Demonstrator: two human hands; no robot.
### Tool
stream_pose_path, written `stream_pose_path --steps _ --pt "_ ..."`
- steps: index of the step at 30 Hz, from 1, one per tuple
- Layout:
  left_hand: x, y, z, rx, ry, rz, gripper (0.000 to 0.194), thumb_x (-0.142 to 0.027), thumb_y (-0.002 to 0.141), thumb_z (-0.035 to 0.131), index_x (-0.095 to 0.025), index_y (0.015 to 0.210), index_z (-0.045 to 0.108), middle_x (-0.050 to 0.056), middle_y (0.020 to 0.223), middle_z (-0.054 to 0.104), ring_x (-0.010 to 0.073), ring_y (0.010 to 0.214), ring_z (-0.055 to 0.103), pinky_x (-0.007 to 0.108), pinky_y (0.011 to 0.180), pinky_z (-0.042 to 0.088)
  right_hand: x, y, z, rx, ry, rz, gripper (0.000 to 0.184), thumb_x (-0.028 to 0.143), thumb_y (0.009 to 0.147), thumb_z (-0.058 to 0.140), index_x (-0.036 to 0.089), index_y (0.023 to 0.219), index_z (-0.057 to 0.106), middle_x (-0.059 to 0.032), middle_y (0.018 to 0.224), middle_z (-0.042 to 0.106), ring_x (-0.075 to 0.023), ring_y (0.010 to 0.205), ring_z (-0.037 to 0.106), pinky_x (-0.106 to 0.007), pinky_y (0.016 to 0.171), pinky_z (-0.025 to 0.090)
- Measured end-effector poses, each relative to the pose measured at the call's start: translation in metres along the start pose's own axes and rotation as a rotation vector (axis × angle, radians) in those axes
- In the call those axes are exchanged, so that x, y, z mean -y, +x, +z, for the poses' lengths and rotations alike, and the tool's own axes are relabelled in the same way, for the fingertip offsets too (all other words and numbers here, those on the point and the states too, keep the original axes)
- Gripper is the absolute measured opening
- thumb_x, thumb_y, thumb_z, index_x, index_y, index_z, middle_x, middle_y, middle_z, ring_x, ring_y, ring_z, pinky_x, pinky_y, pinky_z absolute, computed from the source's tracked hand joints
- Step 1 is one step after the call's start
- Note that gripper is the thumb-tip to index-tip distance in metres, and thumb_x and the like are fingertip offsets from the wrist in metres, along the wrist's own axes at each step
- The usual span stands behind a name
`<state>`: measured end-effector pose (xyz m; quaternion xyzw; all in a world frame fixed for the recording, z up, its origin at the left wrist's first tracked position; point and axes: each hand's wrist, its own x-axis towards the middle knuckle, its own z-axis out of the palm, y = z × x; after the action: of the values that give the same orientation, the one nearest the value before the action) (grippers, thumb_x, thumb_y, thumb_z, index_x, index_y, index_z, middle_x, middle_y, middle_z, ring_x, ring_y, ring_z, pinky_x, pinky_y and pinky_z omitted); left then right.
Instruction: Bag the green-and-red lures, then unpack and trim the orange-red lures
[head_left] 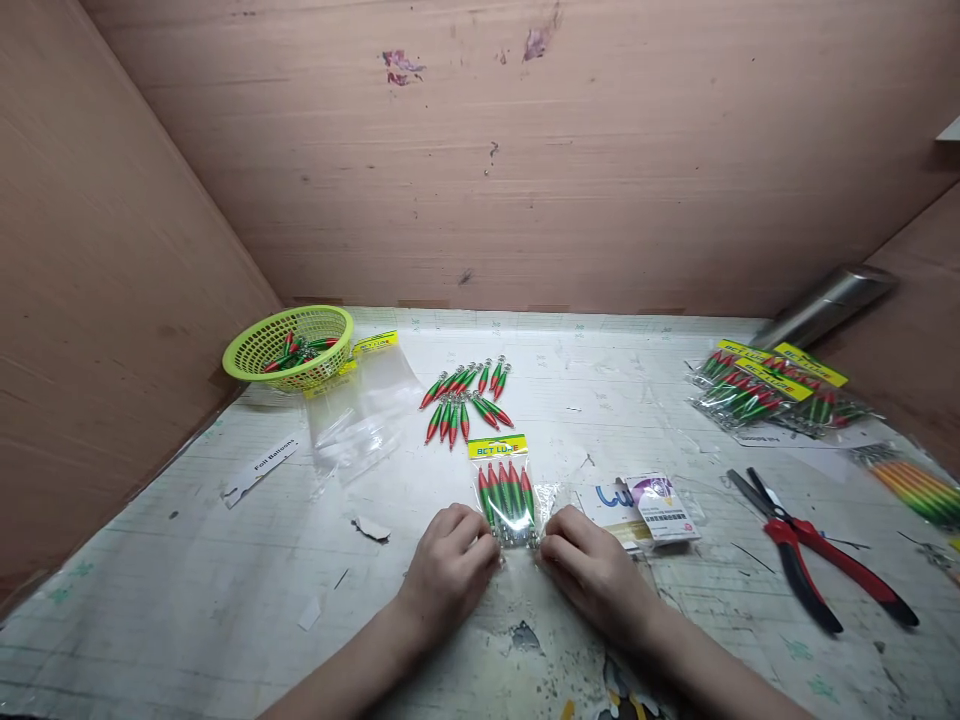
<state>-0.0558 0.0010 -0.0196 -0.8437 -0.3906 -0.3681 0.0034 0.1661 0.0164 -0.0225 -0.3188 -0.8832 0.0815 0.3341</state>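
A clear plastic bag of fishing lures point(506, 495) lies on the table between my hands, its yellow header at the far end. Several red-and-green lures sit side by side inside it. My left hand point(454, 560) is closed at the bag's near left corner, and my right hand point(589, 560) is closed at its near right corner. The fingertips seem to pinch the bag's edge, though they are partly hidden. Just beyond the bag, loose red-and-green lures point(465, 395) are spread in rough rows.
At the left stand a green basket point(330, 320) with more lures and flat clear bags point(360, 410). Filled lure packs point(757, 385) are piled at the right, by a metal cylinder point(829, 305). Red-handled pliers point(817, 550) and a small white packet point(664, 510) lie nearer.
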Motion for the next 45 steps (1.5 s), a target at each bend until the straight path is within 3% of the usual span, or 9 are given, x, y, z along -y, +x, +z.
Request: stream_pose_path --steps 5,14,18,23,25,31,36,42,45 --pt "0.011 0.004 0.001 -0.059 0.155 0.305 0.021 -0.003 0.088 0.050 -0.017 0.074 0.057 -0.001 0.065 0.059 0.0142 0.070 0.052 0.026 0.068 0.045 -0.004 0.005 -0.005 -0.020 -0.175 -0.233 0.026 0.008 0.096 0.041 0.015 0.080 0.060 -0.0043 0.066 0.056 -0.0162 0.062 0.045 -0.028 0.054 0.035" --pt "0.013 0.009 -0.003 0.005 0.210 0.464 0.014 -0.006 0.088 0.056 -0.015 0.080 0.063 0.001 0.080 0.067 0.0132 0.075 0.057 0.028 0.075 0.046 -0.009 0.009 -0.007 0.080 -0.211 -0.476 0.026 0.007 0.095 0.039 0.011 0.090 0.065 -0.0077 0.085 0.064 -0.0160 0.066 0.049 -0.032 0.060 0.038" --pt "0.016 0.008 -0.001 0.002 0.259 0.443 0.016 -0.007 0.088 0.058 -0.014 0.074 0.061 0.000 0.070 0.062 0.0134 0.071 0.056 0.028 0.072 0.046 -0.014 0.010 -0.005 0.094 -0.251 -0.465 0.022 0.005 0.093 0.043 0.010 0.089 0.064 -0.0082 0.084 0.062 -0.0174 0.068 0.049 -0.033 0.061 0.038" --pt "0.014 0.006 -0.003 0.029 0.231 0.380 0.019 -0.006 0.091 0.051 -0.014 0.078 0.062 0.002 0.072 0.064 0.0139 0.071 0.057 0.028 0.072 0.048 -0.014 0.009 -0.014 0.172 0.029 -0.262 0.033 0.035 0.098 0.039 0.011 0.095 0.062 -0.0108 0.082 0.058 -0.0217 0.075 0.049 -0.035 0.063 0.043" --pt "0.013 0.007 -0.004 0.014 0.225 0.410 0.017 -0.007 0.092 0.051 -0.014 0.083 0.064 0.002 0.075 0.066 0.0140 0.072 0.057 0.028 0.072 0.049 -0.014 0.009 -0.018 0.173 0.097 -0.216 0.027 0.026 0.095 0.039 0.012 0.098 0.061 -0.0114 0.084 0.058 -0.0213 0.076 0.049 -0.035 0.063 0.045" --pt "0.017 0.013 -0.007 0.006 0.224 0.432 0.014 -0.006 0.091 0.053 -0.013 0.087 0.065 0.002 0.076 0.067 0.0142 0.072 0.058 0.029 0.072 0.049 -0.016 0.009 -0.017 0.212 -0.152 -0.421 0.022 0.009 0.093 0.042 0.012 0.101 0.062 -0.0096 0.083 0.065 -0.0190 0.070 0.052 -0.034 0.062 0.045" --pt "0.023 0.009 -0.004 -0.027 0.070 0.368 0.014 -0.006 0.091 0.053 -0.013 0.082 0.063 0.003 0.075 0.067 0.0136 0.070 0.055 0.028 0.070 0.048 -0.010 0.013 -0.015 0.157 -0.047 -0.283 0.021 0.011 0.098 0.040 0.012 0.095 0.061 -0.0066 0.075 0.065 -0.0153 0.063 0.051 -0.029 0.058 0.044" --pt "0.026 0.005 -0.006 0.002 -0.021 0.319 0.017 -0.006 0.092 0.051 -0.016 0.082 0.060 0.001 0.079 0.071 0.0133 0.072 0.056 0.028 0.072 0.048 -0.010 0.012 -0.014 0.146 -0.028 -0.375 0.022 0.008 0.098 0.038 0.012 0.096 0.060 -0.0087 0.080 0.068 -0.0164 0.063 0.052 -0.031 0.056 0.043" --pt "0.026 0.001 -0.005 0.013 -0.119 0.205 0.017 -0.005 0.091 0.050 -0.017 0.081 0.058 0.001 0.077 0.071 0.0135 0.071 0.056 0.028 0.070 0.048 -0.012 0.006 -0.007 0.084 0.094 -0.268 0.023 0.007 0.097 0.037 0.014 0.095 0.059 -0.0093 0.083 0.067 -0.0170 0.069 0.055 -0.029 0.060 0.046"
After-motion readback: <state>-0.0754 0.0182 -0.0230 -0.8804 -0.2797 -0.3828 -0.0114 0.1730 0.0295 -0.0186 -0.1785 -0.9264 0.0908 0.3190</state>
